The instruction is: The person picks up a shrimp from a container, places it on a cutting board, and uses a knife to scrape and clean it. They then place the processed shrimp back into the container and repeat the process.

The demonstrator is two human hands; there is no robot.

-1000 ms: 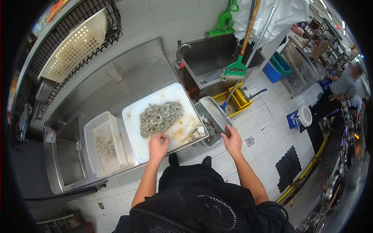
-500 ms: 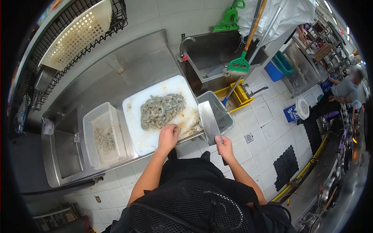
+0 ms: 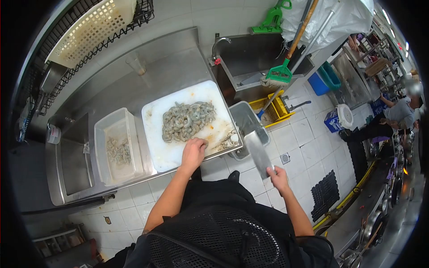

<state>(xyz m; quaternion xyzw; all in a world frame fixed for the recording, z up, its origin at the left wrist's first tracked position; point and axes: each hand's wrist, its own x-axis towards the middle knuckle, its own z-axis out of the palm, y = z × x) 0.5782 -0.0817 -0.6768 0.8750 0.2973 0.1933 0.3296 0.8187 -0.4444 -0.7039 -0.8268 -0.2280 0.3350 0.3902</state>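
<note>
My right hand (image 3: 279, 179) grips a cleaver (image 3: 258, 155), its broad blade held over the floor to the right of the counter, apart from the cutting board. On the white cutting board (image 3: 154, 149) lies a heap of raw peeled shrimp (image 3: 185, 121). My left hand (image 3: 193, 154) rests at the board's front edge just below the heap, fingers curled together; what they hold, if anything, is hidden. Dark scraps (image 3: 225, 142) lie at the board's right corner. Left of the board, a clear plastic tub (image 3: 102, 154) contains more shrimp (image 3: 118, 151).
A grey bin (image 3: 253, 117) stands against the counter's right end, near the cleaver. Behind it are a yellow mop bucket (image 3: 278, 109) and a steel sink (image 3: 246, 58). Another sink (image 3: 76, 172) is at the left. A person (image 3: 397, 114) is at the far right.
My right hand has moved right with the cleaver, taking the blade away from the board's corner and uncovering the scraps there. My left hand stays by the heap. The view has shifted slightly.
</note>
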